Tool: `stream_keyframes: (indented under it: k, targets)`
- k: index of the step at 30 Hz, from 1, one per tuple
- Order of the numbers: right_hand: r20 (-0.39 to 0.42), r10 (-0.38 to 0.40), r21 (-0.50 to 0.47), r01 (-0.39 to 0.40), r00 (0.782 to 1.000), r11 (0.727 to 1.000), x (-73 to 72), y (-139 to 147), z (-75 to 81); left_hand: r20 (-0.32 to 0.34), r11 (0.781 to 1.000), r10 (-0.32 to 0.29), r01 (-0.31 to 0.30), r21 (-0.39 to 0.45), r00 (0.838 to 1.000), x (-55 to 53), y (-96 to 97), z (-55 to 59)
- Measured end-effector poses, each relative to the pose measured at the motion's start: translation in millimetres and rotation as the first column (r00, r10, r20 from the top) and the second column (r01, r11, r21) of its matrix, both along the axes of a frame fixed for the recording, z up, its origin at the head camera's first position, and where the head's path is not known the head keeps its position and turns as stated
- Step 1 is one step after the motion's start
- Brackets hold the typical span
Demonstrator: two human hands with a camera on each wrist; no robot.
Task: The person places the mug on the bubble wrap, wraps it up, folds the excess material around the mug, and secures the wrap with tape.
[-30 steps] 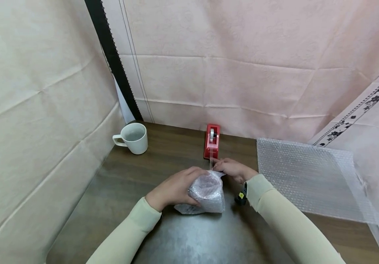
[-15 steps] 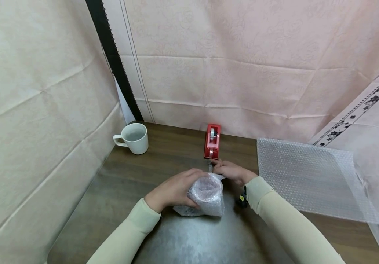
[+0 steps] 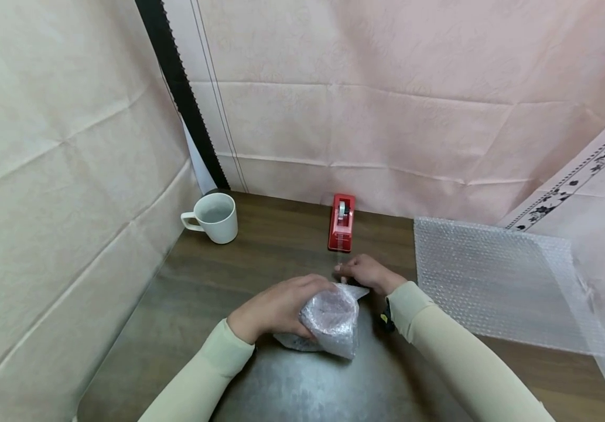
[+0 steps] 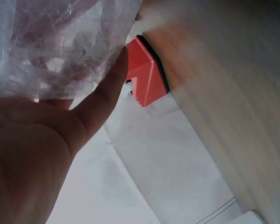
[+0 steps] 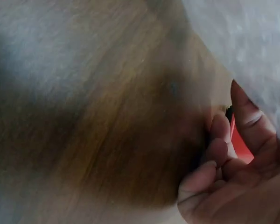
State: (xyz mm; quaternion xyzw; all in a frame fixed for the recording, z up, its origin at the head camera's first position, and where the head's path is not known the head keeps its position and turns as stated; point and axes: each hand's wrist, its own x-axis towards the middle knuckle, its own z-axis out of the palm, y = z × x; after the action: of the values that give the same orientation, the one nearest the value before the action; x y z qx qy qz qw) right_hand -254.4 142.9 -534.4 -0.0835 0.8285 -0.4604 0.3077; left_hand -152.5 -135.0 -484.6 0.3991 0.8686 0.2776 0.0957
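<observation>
My left hand (image 3: 286,308) grips a bubble-wrapped bundle (image 3: 332,325) from its left side, fingers over the top and thumb lower down. Through the clear wrap a round rim shows; what lies inside is hidden. In the left wrist view the crinkled bubble wrap (image 4: 51,51) fills the upper left above the palm. Just beyond the bundle, my right hand (image 3: 368,274) has its fingers curled and pinches a thin clear strip of tape (image 3: 339,258). That strip runs back to a red tape dispenser (image 3: 341,224). A loose flap of wrap (image 3: 357,291) sticks out towards the right hand.
A white mug (image 3: 216,218) stands at the back left, its handle pointing left. On the right, a flat sheet of bubble wrap (image 3: 492,287) lies across the wooden table (image 3: 191,340). Pale cloth (image 3: 386,129) hangs behind the table and along its sides.
The bundle has tilted and shifted slightly towards me under the left hand. Its flap now stands apart from the tape, and the right fingers have drawn back a little from the dispenser.
</observation>
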Motion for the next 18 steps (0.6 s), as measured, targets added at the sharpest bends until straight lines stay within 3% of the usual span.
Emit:
stream_keyframes:
  k: [2,3,5,12,18]
  targets:
    - [0.02,-0.043,0.047,0.042,0.999,0.998,8.4,-7.5,17.1,0.006,1.0,-0.017,0.017,0.003,1.0,1.9,-1.2,0.5]
    - [0.014,-0.053,0.057,0.053,0.998,0.997,8.2,-9.0,16.4,0.009,1.0,-0.02,0.02,0.006,1.0,2.5,-1.7,0.6]
    - [0.01,-0.063,0.088,0.062,0.998,0.994,3.9,-10.9,9.0,0.014,1.0,-0.017,0.017,0.01,1.0,2.9,-2.5,0.0]
    - [-0.013,-0.067,0.211,0.068,0.998,0.975,-28.0,-12.5,-42.3,0.019,1.0,-0.011,0.011,0.023,1.0,2.6,-4.7,-3.0]
    - [-0.097,0.021,0.311,0.01,0.995,0.95,-29.1,-14.6,-38.0,0.019,0.999,-0.022,0.021,0.036,1.0,0.2,-4.1,-2.0]
